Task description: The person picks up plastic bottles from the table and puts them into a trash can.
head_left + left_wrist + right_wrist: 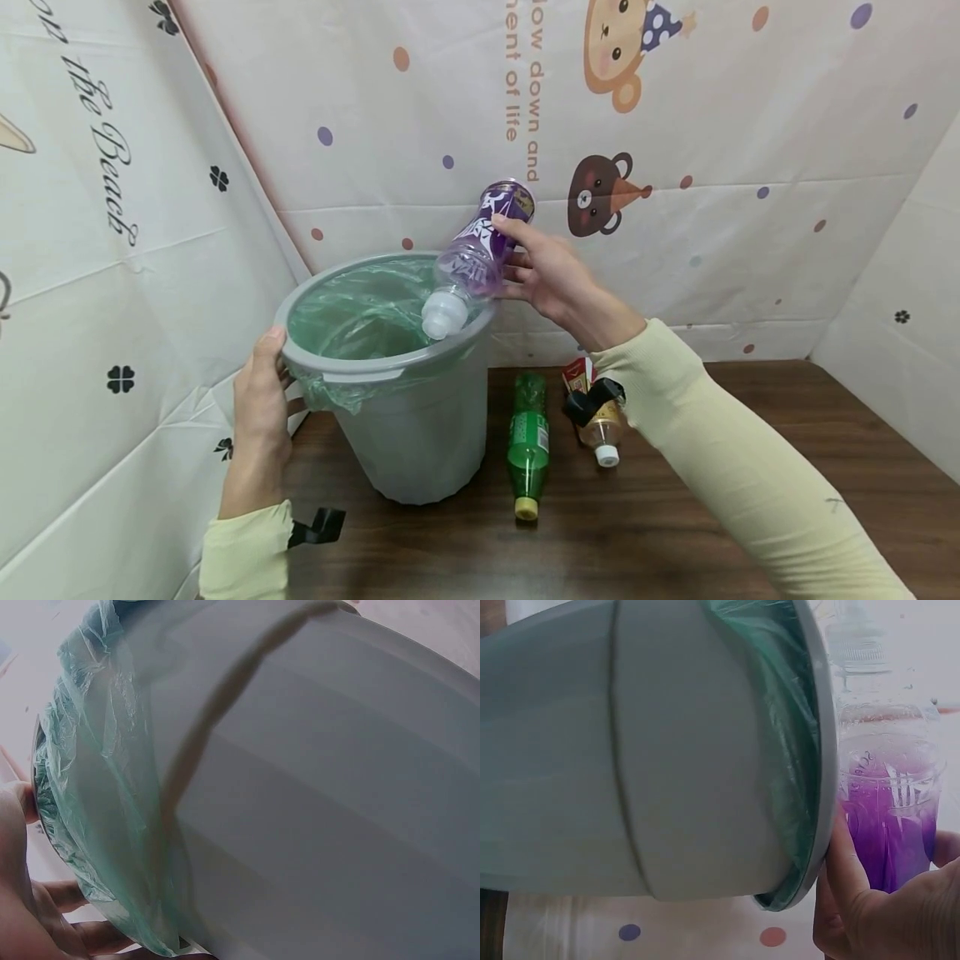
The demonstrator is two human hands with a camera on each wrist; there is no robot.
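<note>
"What's the pose here?"

"Left hand (pixel 258 400) grips at left, thumb (pixel 270 342) uppermost; right hand (pixel 551 275), higher, clasps between its thumb and curled fingers (pixel 516 290)."

"And the right arm (pixel 727 437)?"

"Sleeved, angling up from lower right."

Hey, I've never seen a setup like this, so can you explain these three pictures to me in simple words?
Happily. There is no machine here, just a person's two bare hands. The widest picture comes from a camera worn on the head, looking forward and down. The other two come from wrist cameras, one on each arm, so the bin looks tipped and close.

The left hand holds the rim of a gray bin lined with a green bag. The right hand holds a purple bottle, tilted top-down at the bin's mouth.

The bin stands on a brown table. Beside it lie a green bottle and a clear bottle, the latter partly hidden by the right arm's black strap.
</note>
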